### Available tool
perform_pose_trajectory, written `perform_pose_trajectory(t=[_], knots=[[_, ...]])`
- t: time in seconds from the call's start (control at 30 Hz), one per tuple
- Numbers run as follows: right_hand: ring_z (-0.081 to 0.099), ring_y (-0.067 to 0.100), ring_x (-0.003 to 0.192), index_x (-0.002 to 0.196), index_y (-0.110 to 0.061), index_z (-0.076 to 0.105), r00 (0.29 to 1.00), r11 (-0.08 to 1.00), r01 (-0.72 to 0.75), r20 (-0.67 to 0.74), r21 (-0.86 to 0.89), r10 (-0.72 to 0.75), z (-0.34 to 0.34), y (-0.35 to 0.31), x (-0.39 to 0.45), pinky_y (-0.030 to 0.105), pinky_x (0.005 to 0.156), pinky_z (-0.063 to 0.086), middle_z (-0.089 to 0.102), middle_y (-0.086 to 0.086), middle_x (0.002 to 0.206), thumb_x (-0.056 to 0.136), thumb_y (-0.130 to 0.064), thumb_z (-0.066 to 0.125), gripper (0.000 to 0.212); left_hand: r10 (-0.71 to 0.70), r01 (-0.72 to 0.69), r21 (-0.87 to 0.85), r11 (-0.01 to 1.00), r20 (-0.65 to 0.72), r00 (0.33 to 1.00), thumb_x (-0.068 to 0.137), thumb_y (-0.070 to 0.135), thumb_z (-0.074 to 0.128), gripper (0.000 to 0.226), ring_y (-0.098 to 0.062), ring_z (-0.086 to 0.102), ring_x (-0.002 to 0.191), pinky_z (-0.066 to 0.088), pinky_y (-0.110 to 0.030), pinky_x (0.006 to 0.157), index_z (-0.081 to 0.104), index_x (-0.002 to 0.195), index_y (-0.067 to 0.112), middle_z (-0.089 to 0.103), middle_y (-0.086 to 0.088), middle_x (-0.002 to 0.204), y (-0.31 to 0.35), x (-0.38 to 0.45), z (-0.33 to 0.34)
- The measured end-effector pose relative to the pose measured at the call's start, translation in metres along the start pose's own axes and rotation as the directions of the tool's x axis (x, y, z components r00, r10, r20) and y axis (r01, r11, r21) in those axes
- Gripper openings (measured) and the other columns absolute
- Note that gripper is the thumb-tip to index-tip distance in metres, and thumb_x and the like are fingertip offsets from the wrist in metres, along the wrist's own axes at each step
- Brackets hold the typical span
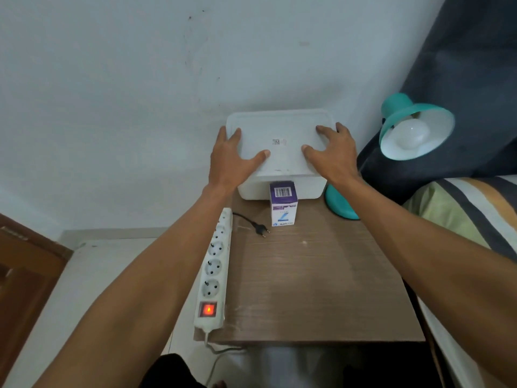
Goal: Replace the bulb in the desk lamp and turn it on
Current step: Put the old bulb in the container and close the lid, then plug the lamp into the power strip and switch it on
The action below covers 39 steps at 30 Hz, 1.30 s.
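A teal desk lamp stands at the table's far right, its shade [402, 107] tilted toward me with an unlit white bulb [411, 134] in it and its base [340, 204] partly behind my right forearm. The lamp's black plug [261, 229] lies loose on the table, out of the power strip. A small purple-and-white bulb box [283, 204] stands upright in front of a white plastic container [282, 141]. My left hand [232, 161] grips the left edge of the container's lid and my right hand [333, 152] grips the right edge, fingers spread over the top.
A white power strip [214, 271] with several sockets and a lit red switch [208, 309] lies along the left edge of the wooden table [307, 281]. A pale wall is behind, a dark cushion and striped bedding [461, 208] are at the right, and a brown door [25, 264] is at the left.
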State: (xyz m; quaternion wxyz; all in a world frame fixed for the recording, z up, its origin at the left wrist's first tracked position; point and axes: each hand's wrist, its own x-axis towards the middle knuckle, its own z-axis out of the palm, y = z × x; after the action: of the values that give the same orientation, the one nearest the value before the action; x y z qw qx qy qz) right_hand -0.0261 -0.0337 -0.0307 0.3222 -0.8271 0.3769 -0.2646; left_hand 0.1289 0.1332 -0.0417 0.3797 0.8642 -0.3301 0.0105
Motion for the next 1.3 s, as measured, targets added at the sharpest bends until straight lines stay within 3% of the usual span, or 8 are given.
perform_pose_trajectory(t=[0.33,0.43,0.7,0.8,0.93,1.03,1.2,1.3], knots=[[0.027,0.026,0.147,0.146,-0.019,0.049,0.993,0.997,-0.072,0.087,-0.036,0.075,0.019,0.013,0.038,0.041,0.115,0.028,0.029,0.013,0.160,0.088,-0.042,0.067,0.065,-0.068,0.067,0.013,0.998,0.120,0.990,0.079,0.063,0.078,0.088,-0.032,0.046,0.138,0.040,-0.034,0.111,0.056,0.141,0.005,0.049,-0.016,0.146,-0.013,0.039,0.023],[0.027,0.025,0.147,0.147,-0.019,0.047,0.991,0.995,-0.072,0.109,-0.073,0.080,0.018,0.014,0.041,0.041,0.114,0.028,0.029,0.011,0.159,0.090,-0.043,0.065,0.064,-0.075,0.074,0.010,0.997,0.128,0.989,0.081,0.056,0.079,0.077,-0.030,0.051,0.129,0.040,-0.028,0.098,0.061,0.132,0.001,0.054,-0.014,0.134,-0.012,0.044,0.024],[0.015,0.026,0.151,0.148,-0.020,0.045,0.986,0.989,-0.023,0.161,-0.147,0.047,0.015,0.007,0.036,0.042,0.117,0.024,0.020,0.012,0.163,0.091,-0.045,0.064,0.065,-0.082,0.072,0.054,0.996,0.216,0.973,0.089,0.068,0.063,0.091,-0.028,0.022,0.155,0.027,-0.043,0.123,0.038,0.156,0.012,0.025,-0.013,0.166,-0.012,0.036,0.013],[0.030,0.024,0.144,0.138,-0.018,0.056,0.992,0.988,0.105,0.088,-0.114,-0.096,0.014,-0.009,0.024,0.037,0.111,0.031,0.037,0.010,0.154,0.091,-0.038,0.064,0.052,-0.072,0.071,0.013,0.997,0.179,0.981,0.094,0.064,0.058,0.083,-0.024,0.015,0.157,0.019,-0.040,0.124,0.035,0.158,0.017,0.017,-0.010,0.170,-0.015,0.019,0.004],[0.048,0.021,0.125,0.121,-0.014,0.067,0.957,0.953,0.289,0.001,-0.088,-0.290,0.022,-0.042,0.000,0.023,0.094,0.036,0.058,0.005,0.128,0.090,-0.028,0.063,0.034,-0.047,0.052,-0.080,0.995,0.066,0.997,0.097,0.057,0.058,0.075,-0.023,0.022,0.155,0.024,-0.041,0.123,0.038,0.156,0.015,0.026,-0.010,0.167,-0.030,-0.020,-0.010],[0.061,0.019,0.104,0.116,-0.015,0.069,0.929,0.927,0.370,0.002,-0.055,-0.371,0.036,-0.066,-0.022,0.026,0.089,0.045,0.065,0.004,0.114,0.090,-0.026,0.062,0.030,-0.072,0.080,-0.108,0.991,0.077,0.994,0.096,0.060,0.057,0.076,-0.022,0.023,0.155,0.025,-0.041,0.124,0.039,0.156,0.017,0.030,-0.008,0.166,-0.049,-0.059,-0.017],[0.067,0.016,0.083,0.112,-0.018,0.072,0.919,0.926,0.377,0.138,-0.031,-0.369,0.069,-0.087,-0.071,0.033,0.081,0.054,0.073,-0.002,0.087,0.091,-0.026,0.059,0.026,-0.133,0.139,-0.037,0.990,0.128,0.983,0.095,0.055,0.063,0.078,-0.023,0.025,0.154,0.026,-0.034,0.118,0.034,0.157,0.017,0.028,-0.009,0.166,-0.092,-0.130,-0.025],[0.068,0.022,0.089,0.113,-0.014,0.072,0.932,0.955,0.292,0.236,-0.047,-0.274,0.093,-0.078,-0.094,0.038,0.084,0.056,0.075,0.005,0.094,0.091,-0.024,0.061,0.026,-0.208,0.217,-0.027,0.976,0.200,0.958,0.091,0.060,0.066,0.089,-0.024,0.020,0.156,0.026,-0.039,0.119,0.027,0.160,0.021,0.018,-0.007,0.170,-0.115,-0.168,-0.026]])
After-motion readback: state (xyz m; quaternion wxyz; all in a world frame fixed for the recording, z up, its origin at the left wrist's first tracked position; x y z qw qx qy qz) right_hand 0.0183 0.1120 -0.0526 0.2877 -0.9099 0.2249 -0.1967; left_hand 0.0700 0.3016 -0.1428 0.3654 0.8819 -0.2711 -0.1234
